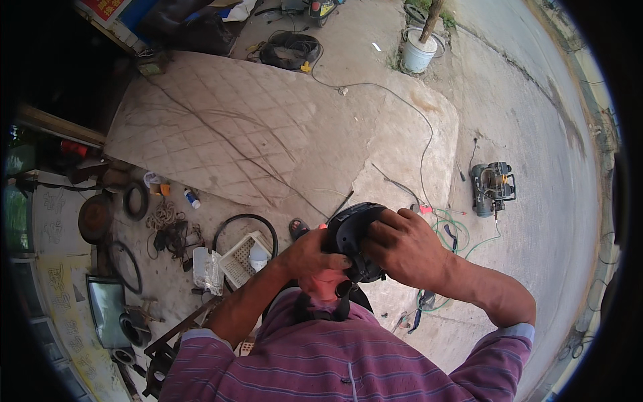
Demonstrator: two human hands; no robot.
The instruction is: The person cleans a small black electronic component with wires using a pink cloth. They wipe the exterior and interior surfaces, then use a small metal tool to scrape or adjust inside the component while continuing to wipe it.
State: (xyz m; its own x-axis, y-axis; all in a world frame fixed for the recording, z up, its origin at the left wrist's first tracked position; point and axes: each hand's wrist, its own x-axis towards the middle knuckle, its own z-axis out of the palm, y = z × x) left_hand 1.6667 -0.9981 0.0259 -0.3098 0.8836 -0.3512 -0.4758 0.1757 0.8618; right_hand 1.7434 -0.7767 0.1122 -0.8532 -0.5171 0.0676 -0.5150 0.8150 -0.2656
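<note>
In front of my chest I hold up a black curved plastic shell [348, 234] with small holes along its inner side; its exact kind is unclear. My left hand [309, 258] is closed round its left edge, the thumb lying across the lower rim. Over the right side, my right hand [408, 248] has its fingers bent and gripping the shell's edge. The right fingertips are partly hidden, so a small part between them cannot be ruled out. Just below the left hand is a reddish, cloth-like thing [323, 285], and dark straps hang close to my shirt.
An air compressor [492, 189] stands at right, with a green hose [469, 246] on the ground. A cream plastic crate [240, 260], a black tyre [135, 201] and loose parts lie at left. Farther off are a white bucket [418, 55] and coiled black cable [289, 51].
</note>
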